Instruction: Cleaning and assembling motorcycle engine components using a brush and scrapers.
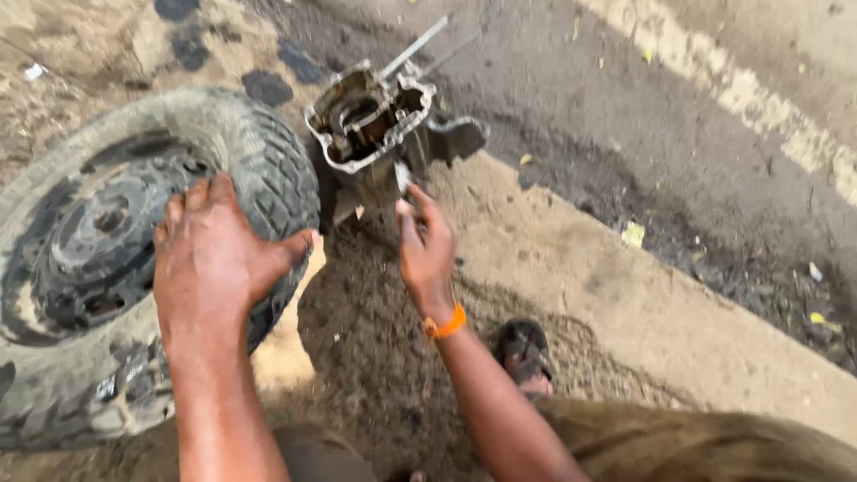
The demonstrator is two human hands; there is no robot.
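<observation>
**Steadying the wheel, working at the casing**

My left hand lies flat and spread on the muddy tyre, palm down on the tread, thumb hooked over the edge nearest the open metal casing. It grips nothing; it just presses the wheel still. The casing sits just beside the tyre, on its far right side, mouth up, with 2 thin rods sticking out beyond it.

My right hand, with an orange band at the wrist, reaches up to the casing's near lower edge. Thumb and fingertips are pinched together on something small and pale there; it is too blurred for me to tell what.

I judge I am mid-way through working a part at the casing's underside. The next move calls for a firm pinch and the tyre kept from rolling. My sandalled foot rests on the dirt, well on the near side of the casing.
</observation>
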